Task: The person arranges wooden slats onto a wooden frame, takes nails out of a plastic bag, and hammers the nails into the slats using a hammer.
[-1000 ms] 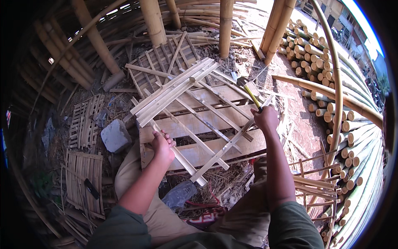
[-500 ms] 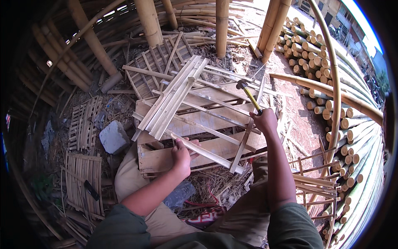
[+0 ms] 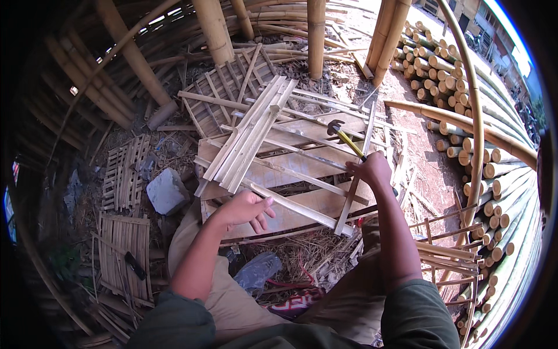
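My right hand (image 3: 373, 170) is wrapped round the grip of a claw hammer (image 3: 350, 143) with a dark head and a yellow-and-black handle. The hammer is held over a lattice of bamboo slats laid across wide wooden boards (image 3: 232, 224). My left hand (image 3: 247, 210) is off the lattice's nearest slat (image 3: 302, 213), just on its near side, with nothing in its loosely bent, parted fingers. A crosswise slat (image 3: 356, 183) runs beneath the hammer and meets the nearest slat at its right end. Several loose split bamboo strips (image 3: 250, 136) lie in a bundle on the lattice's left part.
A pale stone block (image 3: 167, 192) sits left of the boards. Slatted panels (image 3: 124, 241) lie on the ground beyond it, one bearing a dark phone-like object (image 3: 135, 266). Bamboo poles (image 3: 503, 203) are stacked at the right. Upright bamboo posts (image 3: 315, 41) stand at the back.
My left hand has let go of the nearest slat, drawn back a little and parted its fingers. The hammer stays in my right hand, its head slightly lower. The whole view has shifted slightly.
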### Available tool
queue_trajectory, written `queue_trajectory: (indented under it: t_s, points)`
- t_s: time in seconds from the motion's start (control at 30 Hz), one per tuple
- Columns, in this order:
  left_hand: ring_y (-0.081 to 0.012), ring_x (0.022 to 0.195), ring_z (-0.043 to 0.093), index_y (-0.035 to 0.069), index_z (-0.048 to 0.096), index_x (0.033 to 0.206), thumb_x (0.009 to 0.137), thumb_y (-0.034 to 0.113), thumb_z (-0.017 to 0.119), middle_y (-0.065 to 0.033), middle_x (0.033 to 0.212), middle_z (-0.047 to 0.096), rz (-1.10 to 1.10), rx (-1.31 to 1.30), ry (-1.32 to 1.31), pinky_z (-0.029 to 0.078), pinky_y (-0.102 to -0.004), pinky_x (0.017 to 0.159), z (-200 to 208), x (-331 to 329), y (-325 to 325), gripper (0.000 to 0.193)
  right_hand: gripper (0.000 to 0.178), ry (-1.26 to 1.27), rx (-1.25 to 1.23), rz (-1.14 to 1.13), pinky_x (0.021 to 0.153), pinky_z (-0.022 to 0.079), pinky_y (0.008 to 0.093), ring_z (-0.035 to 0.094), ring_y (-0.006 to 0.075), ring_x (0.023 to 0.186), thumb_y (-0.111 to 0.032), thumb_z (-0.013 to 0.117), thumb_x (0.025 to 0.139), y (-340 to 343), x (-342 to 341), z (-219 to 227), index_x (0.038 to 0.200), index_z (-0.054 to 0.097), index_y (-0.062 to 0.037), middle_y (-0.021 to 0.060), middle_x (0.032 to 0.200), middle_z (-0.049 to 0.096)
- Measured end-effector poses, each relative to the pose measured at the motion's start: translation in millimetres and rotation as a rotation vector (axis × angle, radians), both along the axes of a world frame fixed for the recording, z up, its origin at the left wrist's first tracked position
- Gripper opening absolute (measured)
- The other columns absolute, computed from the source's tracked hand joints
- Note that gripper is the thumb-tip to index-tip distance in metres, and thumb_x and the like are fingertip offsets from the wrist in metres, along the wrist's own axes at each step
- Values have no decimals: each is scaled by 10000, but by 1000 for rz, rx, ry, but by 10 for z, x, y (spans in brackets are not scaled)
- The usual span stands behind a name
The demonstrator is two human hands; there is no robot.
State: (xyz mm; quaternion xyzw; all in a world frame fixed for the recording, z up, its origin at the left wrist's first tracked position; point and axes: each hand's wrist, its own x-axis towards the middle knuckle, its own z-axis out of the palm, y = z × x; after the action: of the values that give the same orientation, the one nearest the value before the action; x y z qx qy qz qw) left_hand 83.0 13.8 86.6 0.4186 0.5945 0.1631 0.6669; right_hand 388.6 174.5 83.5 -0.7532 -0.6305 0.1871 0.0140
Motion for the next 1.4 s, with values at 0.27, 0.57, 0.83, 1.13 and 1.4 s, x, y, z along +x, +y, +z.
queue_trajectory:
  t_s: [0.27, 0.57, 0.83, 1.13, 1.4]
  points:
    - [-258, 911, 659, 18, 681, 1045, 926, 250, 588, -159, 1014, 683, 683, 827, 912, 513, -369, 835, -542, -1306, 290, 277, 537, -54, 90, 22, 830, 559, 425, 677, 354, 970, -427, 809, 728, -39, -78, -69, 968, 707, 42, 207, 1162, 638]
    - [-323, 965, 607, 28, 709, 946, 876, 272, 647, -172, 1009, 623, 623, 766, 917, 478, -394, 887, -678, -1283, 361, 261, 397, -24, 121, -12, 824, 558, 419, 687, 345, 933, -324, 807, 710, 13, -67, -123, 913, 726, 7, 183, 1043, 686]
    - [-328, 1075, 548, 40, 721, 906, 912, 312, 593, -132, 1098, 603, 470, 827, 1226, 439, -443, 922, -497, -1111, 427, 301, 371, -16, 172, 7, 832, 553, 427, 667, 346, 970, -312, 805, 702, -6, -52, -164, 890, 730, -1, 184, 1000, 696]
    - [-331, 1177, 495, 28, 686, 750, 908, 334, 595, -105, 1237, 589, 489, 942, 1123, 388, -478, 996, -845, -1278, 594, 356, 334, 50, 243, 1, 827, 534, 428, 617, 350, 990, -312, 813, 693, -28, -80, -194, 874, 745, -40, 146, 962, 703]
    - [-328, 1134, 522, 18, 675, 721, 890, 272, 631, -107, 1135, 625, 494, 970, 1025, 413, -436, 963, -746, -1203, 548, 309, 270, 119, 359, 10, 812, 520, 438, 585, 342, 960, -270, 771, 704, 50, -4, -249, 892, 762, -77, 97, 941, 694]
